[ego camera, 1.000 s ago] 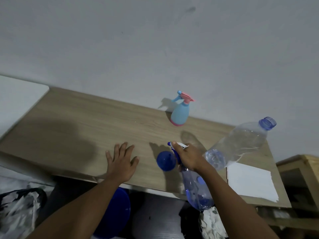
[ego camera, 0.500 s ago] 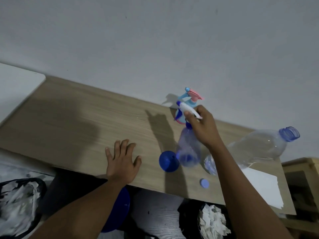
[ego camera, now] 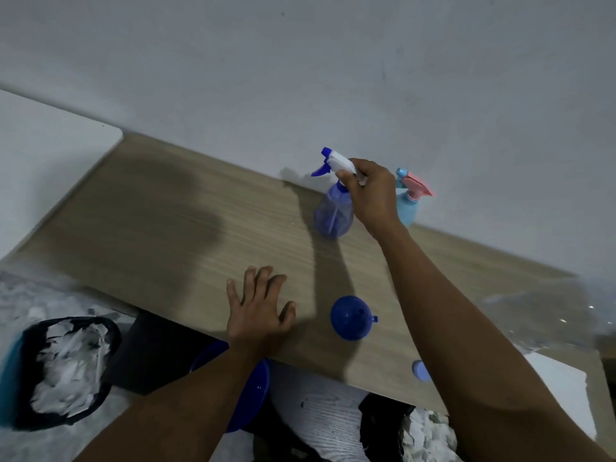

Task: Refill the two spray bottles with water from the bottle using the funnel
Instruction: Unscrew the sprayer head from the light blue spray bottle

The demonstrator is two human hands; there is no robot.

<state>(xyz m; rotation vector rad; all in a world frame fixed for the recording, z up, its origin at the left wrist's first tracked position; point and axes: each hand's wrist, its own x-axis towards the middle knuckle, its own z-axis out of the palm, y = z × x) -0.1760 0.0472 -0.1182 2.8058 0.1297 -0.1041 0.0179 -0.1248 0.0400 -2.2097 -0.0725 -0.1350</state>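
My right hand (ego camera: 373, 195) grips the white and blue trigger head of the purple spray bottle (ego camera: 333, 213), which stands at the back of the wooden table (ego camera: 166, 221) near the wall. Just right of it, partly behind my hand, is the light blue spray bottle (ego camera: 408, 208) with a pink trigger. The blue funnel (ego camera: 351, 317) lies on the table near the front edge. My left hand (ego camera: 258, 311) rests flat on the table with fingers spread. The clear water bottle (ego camera: 540, 311) lies blurred at the right, and a small blue cap (ego camera: 419, 370) sits by my right forearm.
A white sheet of paper (ego camera: 560, 391) lies at the table's front right corner. Below the table are a dark bin of crumpled paper (ego camera: 66, 368), a blue basin (ego camera: 250, 395) and more crumpled paper (ego camera: 430, 435). A white surface (ego camera: 43, 161) adjoins the table's left.
My right hand lifted the purple spray bottle from below the table's front edge and carried it to the back beside the light blue one. My left hand stayed flat on the table.
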